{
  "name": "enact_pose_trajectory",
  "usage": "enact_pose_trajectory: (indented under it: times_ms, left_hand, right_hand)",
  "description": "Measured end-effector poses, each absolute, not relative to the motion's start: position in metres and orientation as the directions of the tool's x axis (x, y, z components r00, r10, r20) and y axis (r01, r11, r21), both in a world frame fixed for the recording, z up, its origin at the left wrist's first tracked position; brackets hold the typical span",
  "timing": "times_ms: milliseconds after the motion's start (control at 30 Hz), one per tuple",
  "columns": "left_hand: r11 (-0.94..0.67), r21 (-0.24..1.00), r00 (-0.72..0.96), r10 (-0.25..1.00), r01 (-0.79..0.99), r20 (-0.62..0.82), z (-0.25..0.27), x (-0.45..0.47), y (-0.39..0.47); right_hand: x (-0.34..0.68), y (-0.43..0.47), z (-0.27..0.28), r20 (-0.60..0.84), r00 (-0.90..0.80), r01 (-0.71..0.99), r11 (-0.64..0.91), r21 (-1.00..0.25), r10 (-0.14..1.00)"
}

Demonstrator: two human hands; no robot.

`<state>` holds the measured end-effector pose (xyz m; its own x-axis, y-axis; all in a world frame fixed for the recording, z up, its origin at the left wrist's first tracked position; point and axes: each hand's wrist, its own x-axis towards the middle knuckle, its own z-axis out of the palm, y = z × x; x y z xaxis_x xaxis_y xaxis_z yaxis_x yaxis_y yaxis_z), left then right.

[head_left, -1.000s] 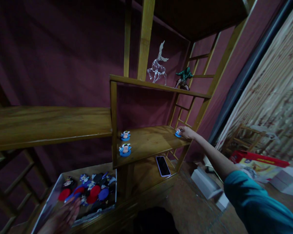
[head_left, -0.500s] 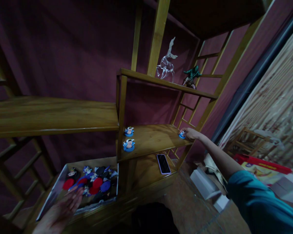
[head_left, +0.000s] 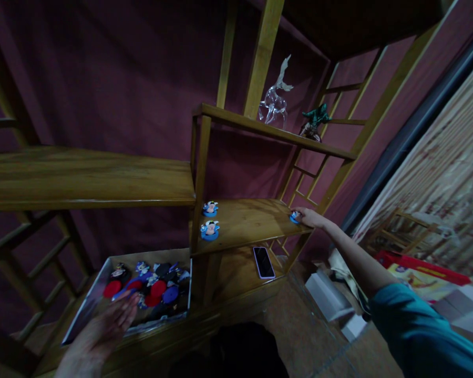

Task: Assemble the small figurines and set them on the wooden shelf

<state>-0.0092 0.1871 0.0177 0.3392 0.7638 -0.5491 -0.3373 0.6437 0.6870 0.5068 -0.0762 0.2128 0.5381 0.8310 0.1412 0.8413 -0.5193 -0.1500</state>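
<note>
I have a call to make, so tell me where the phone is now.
In the head view, the phone lies right of centre on the low wooden shelf, under the middle shelf, where the right hand touches a blue-based figurine.

My feed is dim, and the purple wall point(head_left: 134, 89) falls into heavy shadow on the left. A faint glint runs along the front edge of the left shelf point(head_left: 86, 178), dark beneath. The wide lens stretches the curtain point(head_left: 437, 157) on the right; the small figurines point(head_left: 209, 231) look too soft for fine detail.

Blue-based figurines point(head_left: 210, 231) on wooden shelf point(head_left: 252, 223)
</note>
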Motion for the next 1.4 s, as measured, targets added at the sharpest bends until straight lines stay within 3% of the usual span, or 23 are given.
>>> enact_pose_trajectory:
  times_ms: [67, 167, 267, 300, 367, 467, 533, 633, 1000, 1267, 1400]
  left_hand:
    - [0.662, 0.671, 0.35, 0.748, -0.333, -0.564, 0.02, -0.011, 0.186]
    - [0.677, 0.649, 0.334, 0.736, -0.348, -0.589, 0.025, -0.012, 0.187]
    - [0.672, 0.64, 0.326, 0.74, -0.372, -0.588, 0.027, -0.012, 0.188]
    - [0.665, 0.641, 0.322, 0.746, -0.383, -0.582, 0.027, -0.012, 0.188]
    - [0.653, 0.641, 0.313, 0.756, -0.403, -0.574, 0.027, -0.011, 0.187]
    - [0.626, 0.628, 0.272, 0.774, -0.462, -0.572, 0.028, -0.013, 0.184]
    - [0.59, 0.611, 0.197, 0.785, -0.528, -0.588, 0.029, -0.017, 0.185]
    - [0.521, 0.58, 0.105, 0.794, -0.627, -0.599, 0.029, -0.025, 0.189]
    - [0.383, 0.519, -0.028, 0.784, -0.764, -0.62, 0.033, -0.051, 0.205]
    - [0.371, 0.487, 0.002, 0.797, -0.791, -0.604, 0.037, -0.06, 0.206]
    - [0.386, 0.453, 0.021, 0.779, -0.803, -0.627, 0.04, -0.063, 0.206]
  right_hand:
    - [0.499, -0.081, 0.216, 0.208, 0.524, 0.852, -0.514, -0.106, 0.826]
    - [0.472, -0.094, 0.216, 0.435, 0.474, 0.869, -0.486, -0.093, 0.765]
    - [0.417, -0.106, 0.196, 0.586, 0.418, 0.908, -0.332, -0.255, 0.694]
    - [0.393, -0.107, 0.183, 0.567, 0.427, 0.898, -0.259, -0.355, 0.704]
    - [0.34, -0.102, 0.152, 0.368, 0.398, 0.806, -0.129, -0.578, 0.84]
    - [0.266, -0.079, 0.1, 0.035, 0.162, 0.643, -0.079, -0.762, 0.986]
    - [0.227, -0.052, 0.072, -0.014, 0.059, 0.586, -0.046, -0.809, 0.998]
    - [0.189, 0.003, 0.041, 0.043, 0.004, 0.536, 0.034, -0.844, 0.999]
    - [0.152, 0.174, -0.035, 0.15, 0.07, 0.701, 0.058, -0.711, 0.986]
    - [0.117, 0.195, -0.041, 0.001, -0.174, 0.888, 0.157, -0.431, 0.985]
    - [0.127, 0.178, -0.033, -0.003, -0.205, 0.889, 0.185, -0.419, 0.979]
